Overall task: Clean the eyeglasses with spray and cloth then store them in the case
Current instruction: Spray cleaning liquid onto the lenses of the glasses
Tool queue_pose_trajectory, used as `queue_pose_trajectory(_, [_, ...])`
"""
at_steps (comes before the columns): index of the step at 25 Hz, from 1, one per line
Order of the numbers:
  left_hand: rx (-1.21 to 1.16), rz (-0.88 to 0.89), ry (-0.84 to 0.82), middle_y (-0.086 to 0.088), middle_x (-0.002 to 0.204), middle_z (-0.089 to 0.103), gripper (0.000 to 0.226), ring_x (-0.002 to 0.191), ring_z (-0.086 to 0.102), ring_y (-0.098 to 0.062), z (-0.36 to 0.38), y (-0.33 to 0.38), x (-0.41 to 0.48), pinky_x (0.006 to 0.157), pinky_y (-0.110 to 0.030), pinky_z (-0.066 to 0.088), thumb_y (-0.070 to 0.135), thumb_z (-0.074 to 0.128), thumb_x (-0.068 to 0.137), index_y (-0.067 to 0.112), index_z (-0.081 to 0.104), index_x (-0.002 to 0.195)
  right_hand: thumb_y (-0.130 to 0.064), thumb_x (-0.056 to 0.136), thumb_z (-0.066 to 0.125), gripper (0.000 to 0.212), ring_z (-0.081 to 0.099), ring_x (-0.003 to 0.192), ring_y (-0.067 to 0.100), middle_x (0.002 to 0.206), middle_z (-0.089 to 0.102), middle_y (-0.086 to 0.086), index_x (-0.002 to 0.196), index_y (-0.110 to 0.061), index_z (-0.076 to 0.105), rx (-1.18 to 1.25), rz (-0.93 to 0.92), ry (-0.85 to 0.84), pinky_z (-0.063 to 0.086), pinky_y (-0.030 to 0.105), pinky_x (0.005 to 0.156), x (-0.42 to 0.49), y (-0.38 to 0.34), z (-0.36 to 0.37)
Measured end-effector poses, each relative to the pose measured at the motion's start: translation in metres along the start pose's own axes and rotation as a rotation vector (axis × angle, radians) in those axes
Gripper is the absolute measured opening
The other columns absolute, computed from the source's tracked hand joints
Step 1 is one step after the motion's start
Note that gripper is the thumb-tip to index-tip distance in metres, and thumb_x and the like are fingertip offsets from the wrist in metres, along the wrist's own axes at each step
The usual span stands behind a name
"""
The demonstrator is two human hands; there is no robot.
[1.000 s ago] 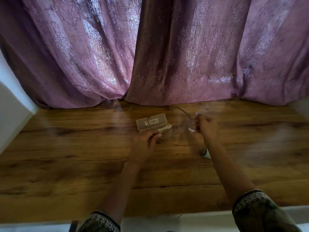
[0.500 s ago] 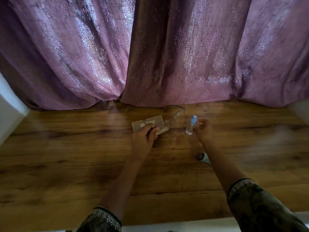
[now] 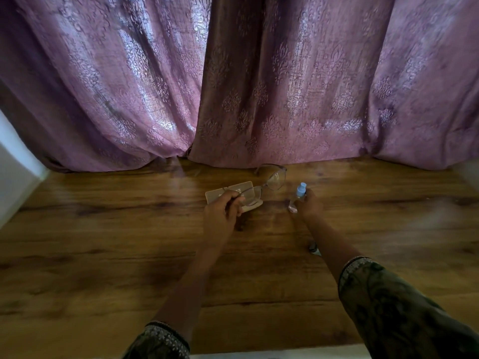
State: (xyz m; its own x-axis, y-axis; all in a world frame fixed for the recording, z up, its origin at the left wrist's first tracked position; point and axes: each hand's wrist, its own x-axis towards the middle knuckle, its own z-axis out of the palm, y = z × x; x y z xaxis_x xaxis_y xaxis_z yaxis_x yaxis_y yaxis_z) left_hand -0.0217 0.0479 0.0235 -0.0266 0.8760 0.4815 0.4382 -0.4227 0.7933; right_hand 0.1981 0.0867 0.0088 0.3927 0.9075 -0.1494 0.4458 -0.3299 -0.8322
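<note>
Your left hand (image 3: 221,216) is curled around the thin, grey metal-framed eyeglasses (image 3: 261,189) with clear rounded lenses, pinching them at the near lens end. They sit just above the centre of the frame, slanting up to the right. The near lens lies over the case and the far lens is raised toward the curtain hem, with one slim temple arm poking back behind it.

Under them is the flat, beige, rectangular case (image 3: 241,186) with rounded corners and a smooth matte lid. A paler part juts out at its lower right. The lid carries a few lines of dark print, too small to read.

Right of centre, your right hand (image 3: 308,206) wraps its fingers around the small clear plastic spray bottle (image 3: 298,196) with a light-blue cap. The bottle is nearly upright, with its base down at the tabletop. No label can be made out.

Everything rests on a glossy brown wood-grain table (image 3: 103,242) with dark streaks. A mauve curtain (image 3: 285,86) with a shiny embossed damask pattern hangs in heavy folds across the top. Your dark patterned sleeves (image 3: 388,307) have pale embroidered cuffs.

A small dark-and-white object (image 3: 313,248) peeks out beside your right forearm, mostly hidden.
</note>
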Motion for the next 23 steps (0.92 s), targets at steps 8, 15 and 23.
queue_pose_trajectory(8, [-0.027,-0.035,0.027,0.004,0.065,0.063,0.01,0.06,0.062,0.003,-0.002,0.007,-0.005,0.056,-0.006,0.045,0.012,0.055,0.09,0.009,0.064,0.091,-0.024,0.091,0.055,0.029,0.055,0.093,0.021,0.103,0.06,0.009,0.114,-0.007,0.05,0.215,-0.093,0.151,0.044,0.038,0.08,-0.03,0.025,0.003])
queue_pose_trajectory(15, [-0.079,-0.076,0.028,-0.002,0.066,0.067,0.013,0.061,0.065,-0.008,0.001,0.007,-0.006,0.061,-0.024,0.054,0.021,0.052,0.092,0.013,0.063,0.095,-0.024,0.086,0.063,0.026,0.05,0.071,0.008,0.083,0.053,-0.002,0.098,-0.009,0.046,0.369,-0.23,0.205,0.041,0.008,0.058,-0.085,0.021,0.008])
queue_pose_trajectory(23, [-0.031,-0.045,0.027,0.015,0.062,0.061,0.018,0.061,0.062,-0.002,-0.003,0.015,-0.007,0.061,-0.024,0.05,0.026,0.048,0.092,0.017,0.062,0.096,-0.032,0.089,0.057,0.036,0.054,0.065,-0.001,0.078,0.053,-0.009,0.117,-0.014,0.042,0.225,-0.484,0.176,0.042,0.018,0.056,-0.125,-0.002,0.018])
